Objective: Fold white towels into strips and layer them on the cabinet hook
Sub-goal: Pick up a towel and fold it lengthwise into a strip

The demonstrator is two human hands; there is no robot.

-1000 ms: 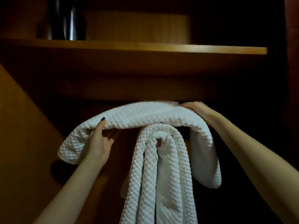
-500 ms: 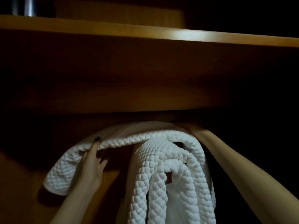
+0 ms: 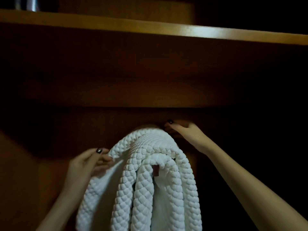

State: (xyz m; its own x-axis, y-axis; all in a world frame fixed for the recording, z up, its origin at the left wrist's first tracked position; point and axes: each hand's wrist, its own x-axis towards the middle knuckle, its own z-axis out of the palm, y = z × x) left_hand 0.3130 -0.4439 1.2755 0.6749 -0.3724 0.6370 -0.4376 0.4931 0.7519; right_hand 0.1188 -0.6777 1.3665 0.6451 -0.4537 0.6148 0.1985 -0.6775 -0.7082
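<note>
Several white quilted towel strips (image 3: 143, 197) hang in a bundle inside a dark wooden cabinet. The top towel (image 3: 146, 144) drapes over them in an arch. My left hand (image 3: 90, 162) pinches that towel's left edge between thumb and fingers. My right hand (image 3: 181, 130) is at the towel's upper right, close to the back wall, with thumb above and fingers curled at the cloth's edge. A small brown tab (image 3: 155, 170) shows between the folds. The hook's mount is hidden behind the towels.
A wooden shelf edge (image 3: 166, 30) runs across overhead, with a shiny metal object (image 3: 31, 4) on it at the top left. The cabinet's side panel (image 3: 20, 180) slopes in at the lower left. The right side is in deep shadow.
The top towel's left end has come down and inward, so it now drapes steeply over the bundle. My left hand moved right and in with it; my right hand stays at the top.
</note>
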